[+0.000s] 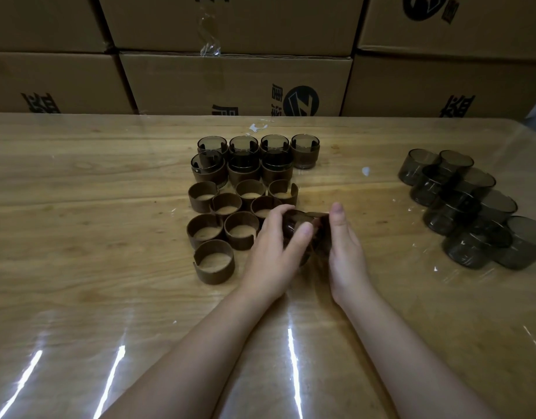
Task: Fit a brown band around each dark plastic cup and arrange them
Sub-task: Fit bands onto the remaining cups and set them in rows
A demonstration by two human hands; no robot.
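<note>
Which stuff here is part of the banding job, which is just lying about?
Job: held cup, gripped by left hand and right hand; loose brown bands; banded cups; bare cups.
Lying about: cardboard boxes; white scraps on table.

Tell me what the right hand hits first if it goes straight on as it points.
The right hand points away, slightly left, over bare table; the first thing on that line is probably the banded cup at the far row's right end, though it might pass just beside it.
</note>
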